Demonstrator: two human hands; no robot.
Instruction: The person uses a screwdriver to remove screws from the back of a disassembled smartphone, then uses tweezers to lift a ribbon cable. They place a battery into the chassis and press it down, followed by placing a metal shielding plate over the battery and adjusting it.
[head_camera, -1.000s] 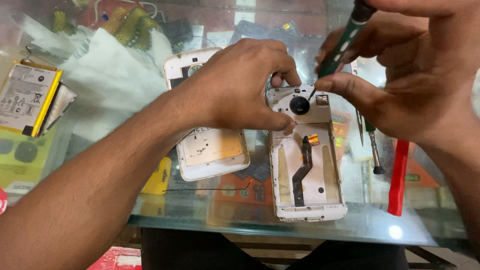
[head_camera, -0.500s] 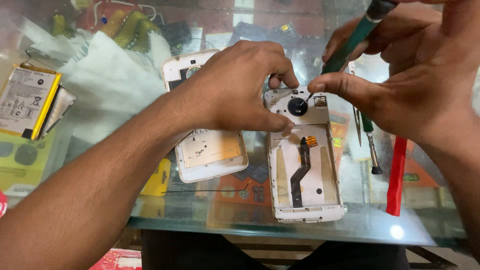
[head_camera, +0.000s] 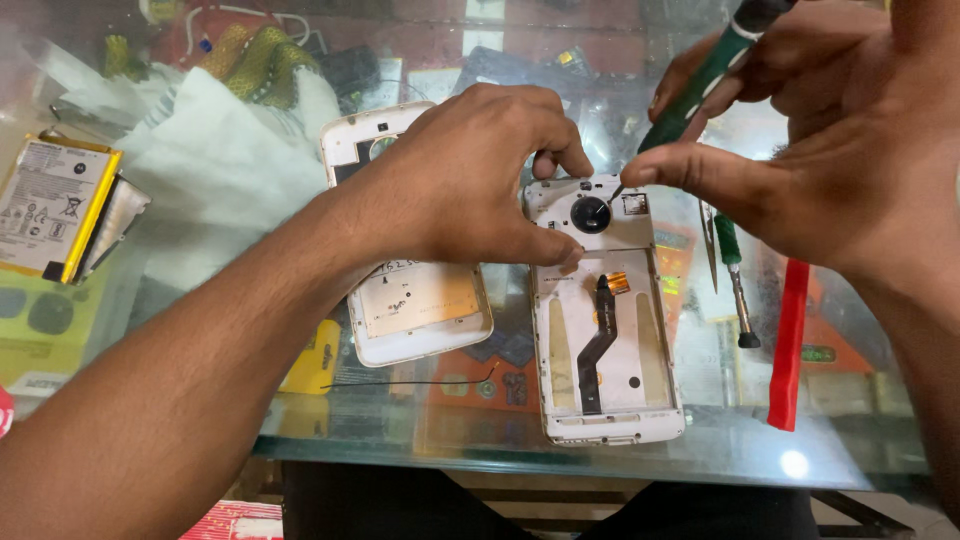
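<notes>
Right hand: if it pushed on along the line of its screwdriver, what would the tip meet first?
Probably the opened phone, near its camera; the right hand aims the screwdriver there.

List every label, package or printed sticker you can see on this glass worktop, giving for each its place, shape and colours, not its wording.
Battery label: far left, white rectangle with small black symbols, on a yellow-edged battery.
Frame sticker: on the white phone frame beside the left hand, pale orange rectangle.
Green card: lower left under the glass, yellow-green with dark round shapes.
Red packet: bottom edge below the table, red and white.
</notes>
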